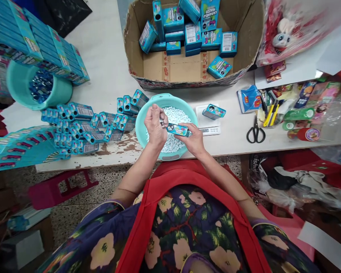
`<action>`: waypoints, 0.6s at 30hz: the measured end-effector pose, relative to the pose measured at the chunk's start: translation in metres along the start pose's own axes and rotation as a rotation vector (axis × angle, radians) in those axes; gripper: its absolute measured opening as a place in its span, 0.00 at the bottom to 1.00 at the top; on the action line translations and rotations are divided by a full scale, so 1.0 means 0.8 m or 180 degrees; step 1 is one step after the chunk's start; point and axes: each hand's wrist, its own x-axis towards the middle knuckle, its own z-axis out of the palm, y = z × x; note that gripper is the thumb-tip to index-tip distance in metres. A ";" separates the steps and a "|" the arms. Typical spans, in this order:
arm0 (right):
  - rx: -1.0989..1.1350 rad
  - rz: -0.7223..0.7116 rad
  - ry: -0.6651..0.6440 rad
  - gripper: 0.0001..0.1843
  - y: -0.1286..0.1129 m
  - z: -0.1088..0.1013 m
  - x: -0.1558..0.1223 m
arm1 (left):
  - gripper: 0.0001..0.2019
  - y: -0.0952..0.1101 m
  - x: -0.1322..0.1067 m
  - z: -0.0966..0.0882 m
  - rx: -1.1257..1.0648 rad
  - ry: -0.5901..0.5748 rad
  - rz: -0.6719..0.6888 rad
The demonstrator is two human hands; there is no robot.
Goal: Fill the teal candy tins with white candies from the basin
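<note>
On our chipped white tabletop (102, 68), mid-frame, our right grip (194, 139) clasps a slim blue printed box (179, 130) over a mint-green plastic basin (166, 99) of white pellets (176, 113); whether our curled left grip (155, 127) holds any, we cannot tell. Careless tilting could spill contents.

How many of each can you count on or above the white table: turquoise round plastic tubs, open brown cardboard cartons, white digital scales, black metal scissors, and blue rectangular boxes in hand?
Turquoise round plastic basin and bucket: 2
Open brown cardboard carton: 1
White digital scale: 1
Black metal scissors: 1
Blue rectangular box in the right hand: 1
Total: 6
</note>
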 end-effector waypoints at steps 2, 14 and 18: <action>0.0045 0.0006 -0.0005 0.19 0.000 0.003 -0.001 | 0.21 -0.004 -0.001 -0.002 -0.0027 0.0043 0.0096; 0.0575 0.0203 -0.0094 0.23 -0.003 -0.045 -0.034 | 0.19 0.001 0.031 -0.031 -0.0321 -0.0105 -0.0745; 0.0339 0.0880 0.0801 0.25 0.032 -0.127 -0.084 | 0.12 -0.039 0.047 -0.068 0.0664 -0.0238 -0.1888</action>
